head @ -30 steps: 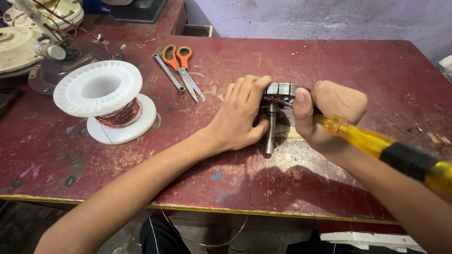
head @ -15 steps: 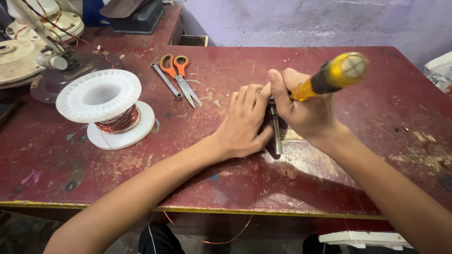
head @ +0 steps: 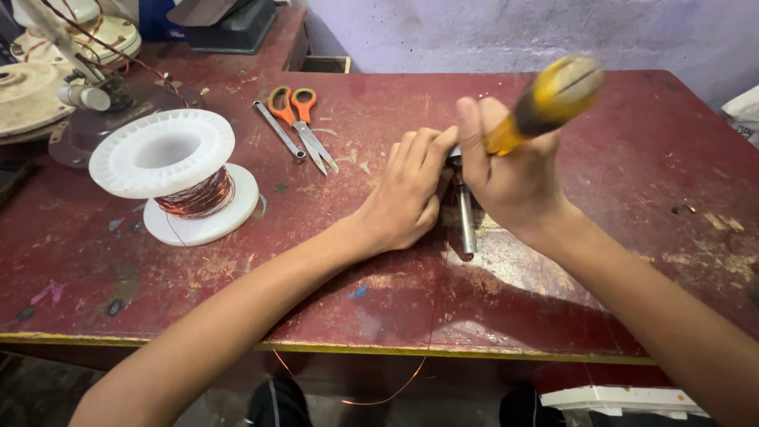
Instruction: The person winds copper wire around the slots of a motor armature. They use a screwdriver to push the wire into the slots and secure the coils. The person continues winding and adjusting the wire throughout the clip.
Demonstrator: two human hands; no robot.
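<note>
My left hand (head: 407,190) lies flat on the red table (head: 617,174), its fingers pressing a small metal part that is mostly hidden between both hands. A metal shaft (head: 466,221) sticks out toward me from under them. My right hand (head: 506,174) grips a yellow-handled screwdriver (head: 549,99), handle tilted up and to the right, tip hidden down at the metal part.
A white plastic spool of copper wire (head: 178,174) stands at the left. Orange-handled scissors (head: 300,119) and a thin metal rod (head: 278,130) lie behind the hands. Motor parts (head: 55,63) crowd the far left corner. A loose copper wire (head: 395,387) hangs below the table's front edge.
My right hand has swung the screwdriver from lying low and pointing right to standing up over the metal part. My left hand has stayed on the part.
</note>
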